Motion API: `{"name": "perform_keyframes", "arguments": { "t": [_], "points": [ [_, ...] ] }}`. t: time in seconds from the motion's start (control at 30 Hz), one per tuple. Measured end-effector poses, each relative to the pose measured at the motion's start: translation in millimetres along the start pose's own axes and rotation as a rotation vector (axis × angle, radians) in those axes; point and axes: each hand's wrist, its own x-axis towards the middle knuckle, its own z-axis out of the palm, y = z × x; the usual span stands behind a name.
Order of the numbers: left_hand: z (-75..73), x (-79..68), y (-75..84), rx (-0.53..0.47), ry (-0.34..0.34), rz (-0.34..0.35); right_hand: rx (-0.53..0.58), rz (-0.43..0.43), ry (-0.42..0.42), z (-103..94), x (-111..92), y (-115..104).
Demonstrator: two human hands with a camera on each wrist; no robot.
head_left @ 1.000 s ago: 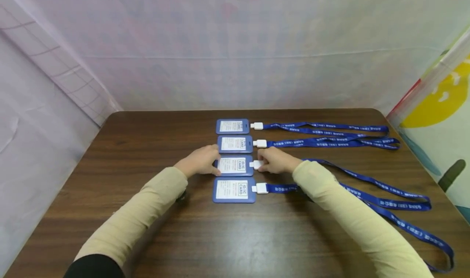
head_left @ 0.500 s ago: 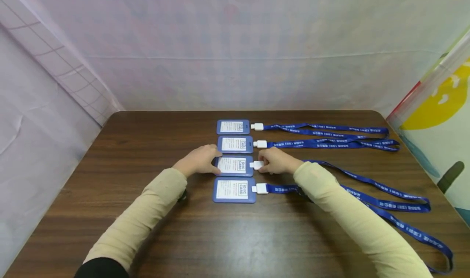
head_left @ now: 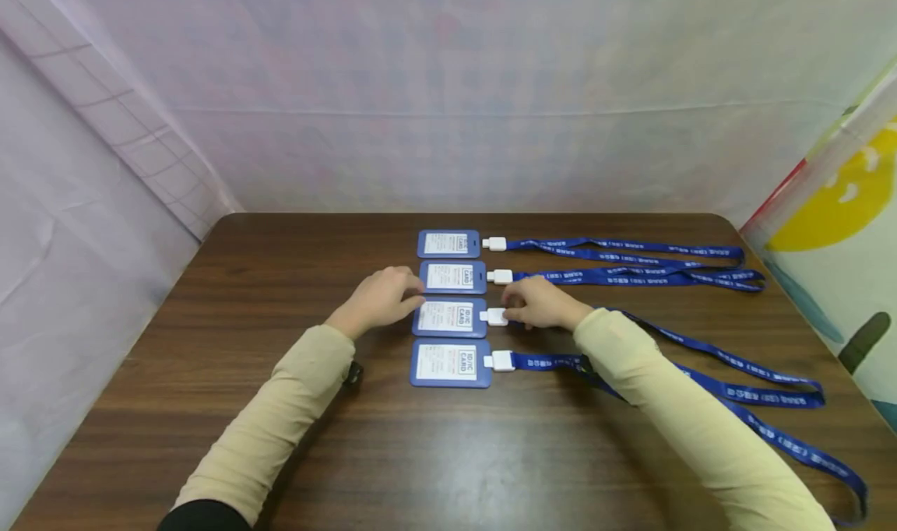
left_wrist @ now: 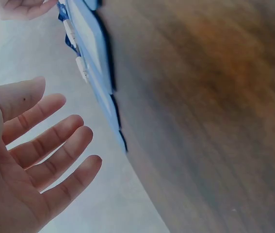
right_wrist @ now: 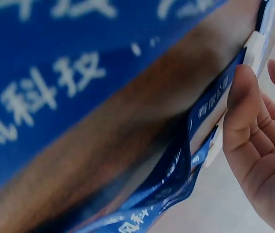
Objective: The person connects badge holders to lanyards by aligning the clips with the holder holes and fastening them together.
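Observation:
Several blue ID badge holders lie in a column on the table, each with a white clip and blue lanyard at its right. My left hand (head_left: 378, 301) is at the left of the third badge holder from the back (head_left: 449, 318), with loosely bent fingers and nothing held. The left wrist view shows its fingers spread apart. My right hand (head_left: 545, 303) hovers by that holder's white clip (head_left: 495, 317), partly over its blue lanyard. In the right wrist view, the right thumb and fingers stand apart with nothing between them. Whether a fingertip touches the clip I cannot tell.
Two badge holders lie farther back, the rearmost holder (head_left: 448, 244) and the second holder (head_left: 452, 277); the front holder (head_left: 450, 363) lies nearest me. Lanyards (head_left: 771, 391) trail to the right, partly under my right forearm. A pale curtain (head_left: 490, 110) hangs behind the wooden table (head_left: 392, 453).
My left hand has come off the left edge of the third badge holder. The right hand has loosened from the white clip and drawn slightly right. The holders stay in their places.

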Motion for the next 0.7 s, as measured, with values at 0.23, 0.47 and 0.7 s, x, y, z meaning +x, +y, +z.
{"name": "perform_keyframes", "arguments": {
  "t": [0.23, 0.47, 0.7],
  "points": [
    [-0.6, -2.0, 0.1, 0.000, 0.020, -0.030, -0.036, -0.009, 0.072, -7.6, -1, 4],
    [1.5, -9.1, -4.5, -0.035, 0.054, -0.020, -0.051, -0.011, 0.116, -12.6, 4, 10],
    [-1.2, -14.3, -5.9, -0.076, 0.126, 0.022, -0.064, 0.047, 0.139, -23.4, 13, 13]
  ]
}}
